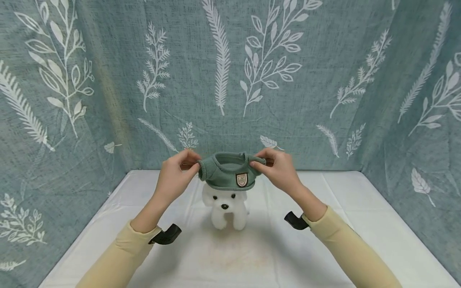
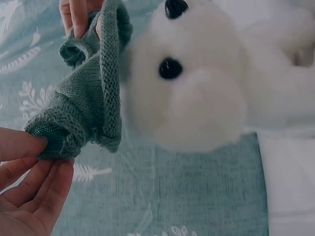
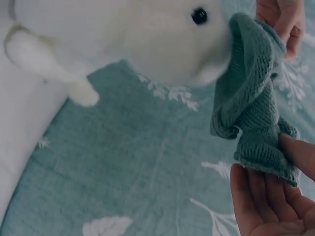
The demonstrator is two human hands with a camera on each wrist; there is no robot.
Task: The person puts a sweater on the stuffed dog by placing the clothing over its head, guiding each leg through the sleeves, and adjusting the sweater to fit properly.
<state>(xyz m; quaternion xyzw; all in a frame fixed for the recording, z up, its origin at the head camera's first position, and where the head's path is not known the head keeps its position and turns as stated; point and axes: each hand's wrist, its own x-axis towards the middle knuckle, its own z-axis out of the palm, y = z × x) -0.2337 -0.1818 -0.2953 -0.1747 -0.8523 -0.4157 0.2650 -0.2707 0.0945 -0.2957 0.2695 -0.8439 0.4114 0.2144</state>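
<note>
A small green knitted sweater (image 1: 225,176) with a shield-shaped badge (image 1: 241,180) is stretched between both hands, right over the head of a white plush dog (image 1: 225,202). My left hand (image 1: 176,174) pinches one sleeve at its cuff, the thumb on the cuff's edge in the left wrist view. The other sleeve (image 3: 266,152) is pinched between thumb and fingers of my right hand (image 1: 279,170). The sweater's hem lies at the top of the dog's head, above its black eyes and nose. The dog stands upright, facing me, and its ears are partly hidden.
A white cloth (image 1: 230,264) covers the table, with a faint brownish stain in front of the dog. Grey-green curtains (image 1: 187,72) with white leaf patterns hang behind and on both sides. Black curved pieces (image 1: 167,235) stick out at both wrists.
</note>
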